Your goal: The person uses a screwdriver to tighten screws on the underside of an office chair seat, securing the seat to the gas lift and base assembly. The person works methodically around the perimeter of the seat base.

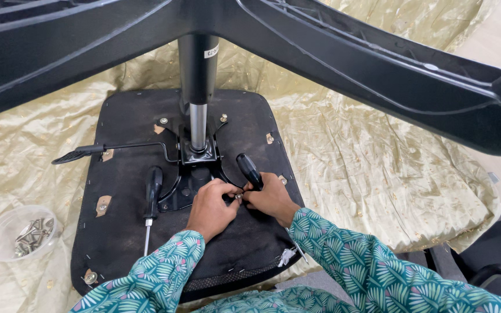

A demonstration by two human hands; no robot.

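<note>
At the frame's lower centre, the left hand (211,207) and right hand (269,197) pinched a small bolt (238,197) with closed fingertips beside the metal mounting plate (195,174), where seating it straight mattered most, the right also gripping a black-handled screwdriver (249,170).

Gold cloth (366,168) bears seat base (117,232), screw tub (7,232).

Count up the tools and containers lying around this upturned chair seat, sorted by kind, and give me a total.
Black-handled screwdrivers: 2, one lying on the chair seat, one in the right hand
Clear plastic container of screws: 1
Total: 3
The loose screws in the container are too small and piled to count.
</note>
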